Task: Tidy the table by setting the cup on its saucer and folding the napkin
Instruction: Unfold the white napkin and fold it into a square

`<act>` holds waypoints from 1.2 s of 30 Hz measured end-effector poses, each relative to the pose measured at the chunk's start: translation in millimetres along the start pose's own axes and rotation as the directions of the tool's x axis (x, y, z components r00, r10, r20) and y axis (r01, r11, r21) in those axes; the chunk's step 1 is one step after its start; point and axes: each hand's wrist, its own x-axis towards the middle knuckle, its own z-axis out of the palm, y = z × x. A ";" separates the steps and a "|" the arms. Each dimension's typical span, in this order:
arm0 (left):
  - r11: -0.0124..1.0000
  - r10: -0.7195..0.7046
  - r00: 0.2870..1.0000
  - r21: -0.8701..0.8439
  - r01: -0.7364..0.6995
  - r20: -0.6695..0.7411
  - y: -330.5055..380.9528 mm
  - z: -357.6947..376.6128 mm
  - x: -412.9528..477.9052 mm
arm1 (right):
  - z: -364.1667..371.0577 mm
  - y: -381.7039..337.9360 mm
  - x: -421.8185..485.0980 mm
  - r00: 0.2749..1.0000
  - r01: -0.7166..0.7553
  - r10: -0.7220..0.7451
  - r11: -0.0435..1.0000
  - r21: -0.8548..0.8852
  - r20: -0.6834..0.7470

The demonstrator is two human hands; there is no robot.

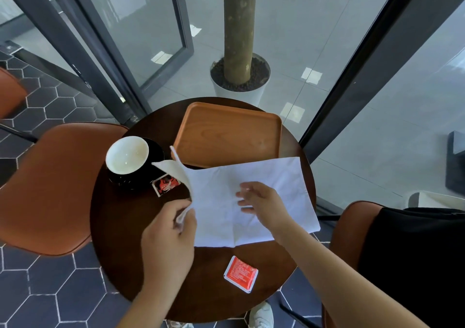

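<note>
A white napkin (264, 196) lies spread over the right half of the small round dark table (120, 227). My left hand (171, 229) pinches the napkin's left edge and holds it raised, so that flap stands up off the table. My right hand (261, 201) rests flat on the middle of the napkin with its fingers spread. A cup (127, 155), white inside and dark outside, sits on a black saucer (156, 151) at the table's left, apart from both hands.
An orange wooden tray (229, 136) lies at the table's far side, partly under the napkin's top edge. A red sachet (241, 273) lies near the front edge and a torn red one (166, 184) beside the saucer. Orange chairs (50, 184) stand left and right.
</note>
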 end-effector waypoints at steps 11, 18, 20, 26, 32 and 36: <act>0.941 0.329 0.931 0.023 -0.337 0.159 39.8 55.5 -20.3 | -5.1 -89.2 34.6 0.974 0.138 -0.212 0.833 -0.536 -0.077; 0.908 0.416 0.897 -0.113 -0.403 0.147 67.2 102.2 -36.3 | -59.7 -67.2 33.1 0.956 0.103 -0.185 0.937 -0.334 -0.225; 0.899 0.436 0.886 -0.132 -0.418 0.156 75.6 115.3 -41.0 | -74.4 -61.1 33.5 0.955 0.080 -0.161 0.949 -0.305 -0.250; 0.878 0.479 0.853 -0.125 -0.462 0.207 86.8 150.4 -46.9 | -107.9 -39.6 39.7 0.941 0.062 -0.155 0.952 -0.298 -0.300; 0.857 0.514 0.839 -0.049 -0.514 0.178 90.8 180.7 -48.6 | -128.7 -17.9 56.2 0.947 -0.024 -0.081 0.946 -0.323 -0.309; 0.838 0.515 0.819 0.053 -0.543 0.253 89.8 194.4 -53.1 | -133.9 -11.4 60.9 0.958 -0.056 -0.065 0.912 -0.406 -0.278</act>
